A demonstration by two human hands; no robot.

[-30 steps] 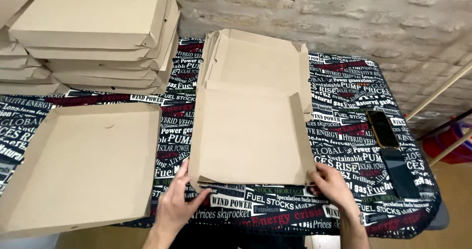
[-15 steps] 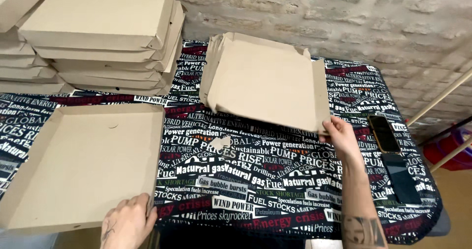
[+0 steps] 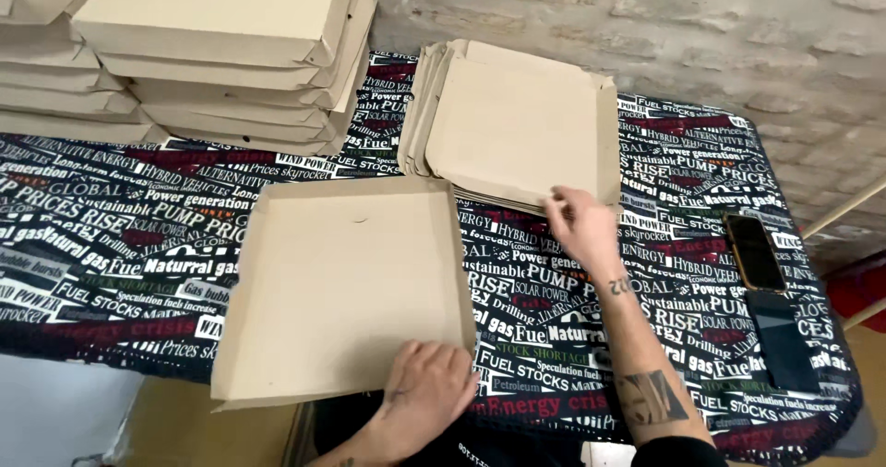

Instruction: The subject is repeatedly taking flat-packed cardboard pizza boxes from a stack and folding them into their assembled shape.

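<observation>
A brown cardboard box tray [image 3: 351, 282] with raised side walls lies open in front of me on the printed tablecloth. My left hand [image 3: 426, 389] rests flat on its near right corner, fingers spread. My right hand [image 3: 580, 227] reaches forward and touches the near edge of a pile of flat cardboard box blanks [image 3: 517, 121] at the back of the table; whether the fingers grip a sheet I cannot tell.
Stacks of closed cardboard boxes [image 3: 221, 52] fill the back left. Two dark phones [image 3: 757, 250] lie near the table's right edge. A rough brick wall [image 3: 646, 24] runs behind. The black tablecloth [image 3: 111, 227] with printed text covers the table.
The open tray has slid right to lie in front of me, with my left hand on it. My right hand stayed at the pile's near edge.
</observation>
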